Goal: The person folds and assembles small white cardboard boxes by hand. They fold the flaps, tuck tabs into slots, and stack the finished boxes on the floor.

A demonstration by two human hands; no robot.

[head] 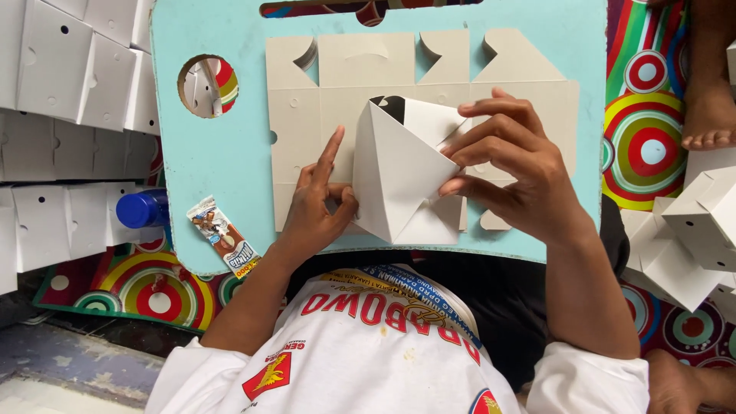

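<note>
A half-folded white cardboard box (399,172) stands on a light blue lap board (222,153). My right hand (510,165) grips the box's right side, fingers curled over its folded flap. My left hand (318,207) presses against the box's lower left edge, with the index finger pointing up. Under the box lies a flat, unfolded beige box blank (345,77) with cut tabs along its top.
Stacks of flat white box blanks (61,84) lie at the left, beside a blue bottle cap (142,208) and a small snack wrapper (226,245). Folded white boxes (701,230) sit at the right. Another person's bare foot (709,115) rests on the colourful circle-patterned mat (644,146).
</note>
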